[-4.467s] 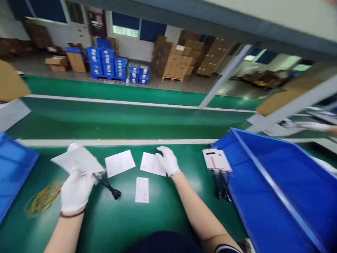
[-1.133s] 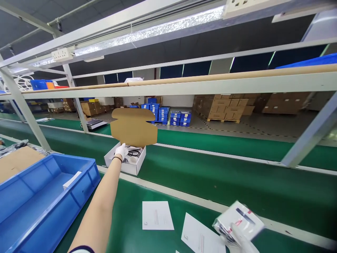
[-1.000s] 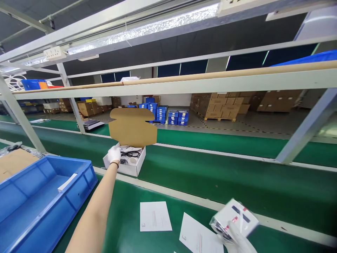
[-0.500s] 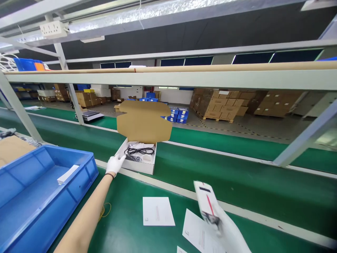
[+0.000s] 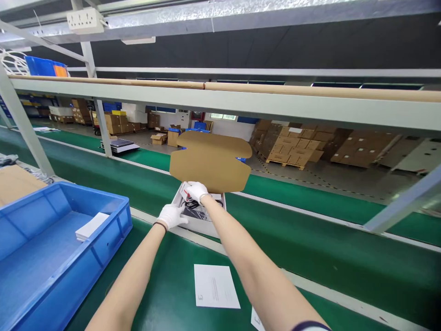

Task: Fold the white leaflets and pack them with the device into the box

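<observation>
An open white carton (image 5: 206, 226) with its brown flap (image 5: 211, 161) standing up sits on the green conveyor belt (image 5: 310, 248) ahead of me. Black cables lie coiled inside it. My left hand (image 5: 171, 215), in a white glove, grips the carton's near left edge. My gloved right hand (image 5: 196, 190) reaches into the carton, closed on a white packet with red and black marks (image 5: 186, 191).
A blue bin (image 5: 51, 248) holding a white packet stands at my left. A printed white sheet (image 5: 215, 286) lies on the near green bench, another at the bottom edge. A grey shelf rail (image 5: 241, 103) runs overhead. Stacked cardboard boxes (image 5: 292, 145) fill the far floor.
My right hand has carried the white packet from the near bench up into the carton. The carton has travelled rightward on the belt, and my left hand stays at its left edge.
</observation>
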Demonstrator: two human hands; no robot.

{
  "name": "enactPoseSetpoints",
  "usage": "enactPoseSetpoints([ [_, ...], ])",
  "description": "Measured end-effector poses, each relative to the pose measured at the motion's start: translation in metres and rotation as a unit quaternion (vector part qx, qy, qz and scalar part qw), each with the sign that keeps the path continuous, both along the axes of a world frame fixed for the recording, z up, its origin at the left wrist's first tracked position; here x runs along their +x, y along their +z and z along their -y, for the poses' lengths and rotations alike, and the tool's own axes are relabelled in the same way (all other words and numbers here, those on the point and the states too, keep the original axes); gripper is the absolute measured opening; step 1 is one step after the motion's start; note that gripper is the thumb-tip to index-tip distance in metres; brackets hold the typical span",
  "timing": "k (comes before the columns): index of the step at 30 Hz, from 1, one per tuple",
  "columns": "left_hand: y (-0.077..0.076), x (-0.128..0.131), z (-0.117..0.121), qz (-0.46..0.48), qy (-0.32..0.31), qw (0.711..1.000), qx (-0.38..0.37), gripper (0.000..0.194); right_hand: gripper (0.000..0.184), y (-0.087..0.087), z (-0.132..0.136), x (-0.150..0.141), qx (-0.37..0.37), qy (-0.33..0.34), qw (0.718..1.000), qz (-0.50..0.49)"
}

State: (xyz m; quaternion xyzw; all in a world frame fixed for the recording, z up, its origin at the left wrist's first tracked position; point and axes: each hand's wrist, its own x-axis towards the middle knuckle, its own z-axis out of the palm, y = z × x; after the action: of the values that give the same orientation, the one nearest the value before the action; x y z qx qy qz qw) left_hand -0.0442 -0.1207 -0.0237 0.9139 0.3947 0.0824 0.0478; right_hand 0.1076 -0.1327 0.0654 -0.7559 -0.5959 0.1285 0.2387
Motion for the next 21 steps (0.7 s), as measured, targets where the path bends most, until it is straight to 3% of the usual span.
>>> enactPoseSetpoints([
  [5, -0.005, 0.023, 0.012, -0.030, -0.009, 1.000, 0.003, 0.062, 0.020, -0.033, -0.024, 0.002, -0.061, -0.046, 0.995, 0.066],
  [11, -0.007, 0.045, 0.030, -0.007, -0.028, 1.000, 0.011, 0.070, 0.023, -0.030, -0.025, 0.033, -0.067, -0.089, 0.986, 0.125],
  [15, -0.009, 0.057, 0.043, 0.004, -0.036, 0.999, 0.020, 0.056, 0.025, -0.032, -0.021, 0.035, -0.077, -0.085, 0.984, 0.134],
  [21, -0.018, 0.077, 0.062, 0.029, -0.038, 0.998, 0.038, 0.033, 0.021, -0.055, -0.006, 0.029, -0.077, -0.106, 0.980, 0.152],
])
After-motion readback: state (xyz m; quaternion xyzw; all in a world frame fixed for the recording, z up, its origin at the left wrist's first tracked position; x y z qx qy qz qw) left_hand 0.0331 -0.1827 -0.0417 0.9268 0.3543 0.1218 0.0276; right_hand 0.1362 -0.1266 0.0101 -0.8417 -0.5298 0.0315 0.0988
